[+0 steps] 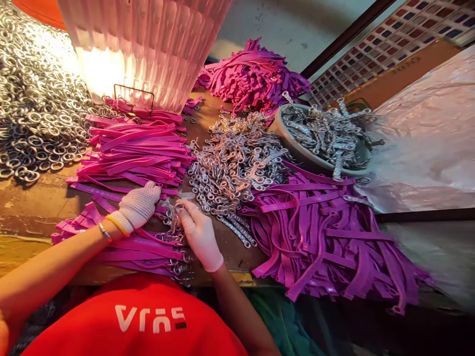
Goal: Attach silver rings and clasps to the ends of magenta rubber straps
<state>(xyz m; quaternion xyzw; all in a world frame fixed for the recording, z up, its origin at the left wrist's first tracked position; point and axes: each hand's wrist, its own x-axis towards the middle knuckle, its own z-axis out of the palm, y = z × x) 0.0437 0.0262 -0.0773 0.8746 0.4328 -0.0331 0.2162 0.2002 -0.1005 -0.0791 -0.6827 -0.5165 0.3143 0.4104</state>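
My left hand [141,205], in a white dotted glove, is closed over a pink strap [161,209] whose end shows beside the fingers; most of the grip is hidden. Just to its right, my right hand [200,235], in a thin white glove, pinches a metal ring [179,206] between thumb and fingers. Under and in front of my hands lies a pile of pink straps [144,254] with metal rings [181,267] at their right ends. A stack of pink straps [137,148] lies beyond my left hand.
Loose rings [40,128] heap at the far left beside a bright, ribbed translucent panel [148,44]. Metal links [237,158] are piled centrally, and more fill a grey bowl [308,155]. Purple straps [326,237] spread rightward; another strap heap [256,74] lies behind. Plastic sheeting [426,133] borders the right.
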